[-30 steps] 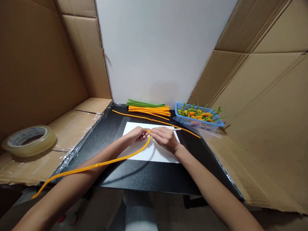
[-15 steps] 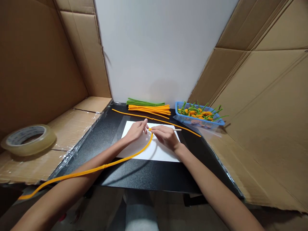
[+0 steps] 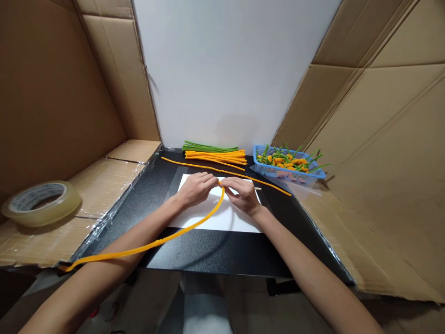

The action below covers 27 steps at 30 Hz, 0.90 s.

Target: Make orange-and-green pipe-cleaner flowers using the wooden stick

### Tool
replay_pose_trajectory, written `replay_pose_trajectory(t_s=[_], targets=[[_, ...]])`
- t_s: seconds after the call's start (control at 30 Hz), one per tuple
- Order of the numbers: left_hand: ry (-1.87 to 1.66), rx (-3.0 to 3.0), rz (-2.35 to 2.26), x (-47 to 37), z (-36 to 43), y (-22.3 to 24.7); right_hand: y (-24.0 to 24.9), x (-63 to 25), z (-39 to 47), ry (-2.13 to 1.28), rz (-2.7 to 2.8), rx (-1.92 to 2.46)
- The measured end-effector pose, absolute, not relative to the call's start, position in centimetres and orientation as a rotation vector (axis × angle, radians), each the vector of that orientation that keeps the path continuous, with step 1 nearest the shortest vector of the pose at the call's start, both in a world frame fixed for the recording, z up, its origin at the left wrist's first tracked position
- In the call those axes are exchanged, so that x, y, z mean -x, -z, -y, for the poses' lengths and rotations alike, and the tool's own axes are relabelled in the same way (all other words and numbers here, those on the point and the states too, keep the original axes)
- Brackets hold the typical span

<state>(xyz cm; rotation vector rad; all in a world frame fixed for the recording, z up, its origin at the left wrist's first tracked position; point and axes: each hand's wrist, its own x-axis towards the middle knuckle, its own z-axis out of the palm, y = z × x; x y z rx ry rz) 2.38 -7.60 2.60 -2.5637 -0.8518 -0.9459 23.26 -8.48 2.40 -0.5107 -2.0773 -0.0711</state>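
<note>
A long orange pipe cleaner point(image 3: 189, 227) is wound at one end around a thin pale stick point(image 3: 257, 189). Its loose length sweeps down to the left and lies across my left forearm. My left hand point(image 3: 198, 189) is closed, its fingertips pinching at the wound end. My right hand point(image 3: 243, 194) is closed around the stick, whose tip pokes out on its right side. Both hands nearly meet above a white sheet of paper point(image 3: 212, 222), and the fingers mostly hide the winding.
Bundles of green pipe cleaners point(image 3: 208, 147) and orange pipe cleaners point(image 3: 213, 157) lie at the back. A single orange one point(image 3: 250, 177) stretches before them. At right, a blue basket point(image 3: 288, 174) holds orange-and-green pieces. A tape roll point(image 3: 71, 204) rests on cardboard at left.
My left hand's raised, parted fingers have closed at the winding. The pipe cleaner's loose end has drawn to the right and up a little. Less of the stick shows past my right hand.
</note>
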Motion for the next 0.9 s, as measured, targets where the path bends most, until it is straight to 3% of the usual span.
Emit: replay_pose_trajectory(t_s=[0.27,0.63,0.9], targets=[[1.072,2.528,1.112,-3.2,8.2,-1.6,-2.4,-23.2,8.6,0.037,2.054,0.463],[0.955,2.641,0.947,-2.8,7.7,-2.0,-2.0,-23.1,8.5,-0.128,1.986,0.573],[1.173,2.899,1.336,-3.8,8.3,-1.8,-2.3,-23.4,8.4,0.074,2.14,0.492]])
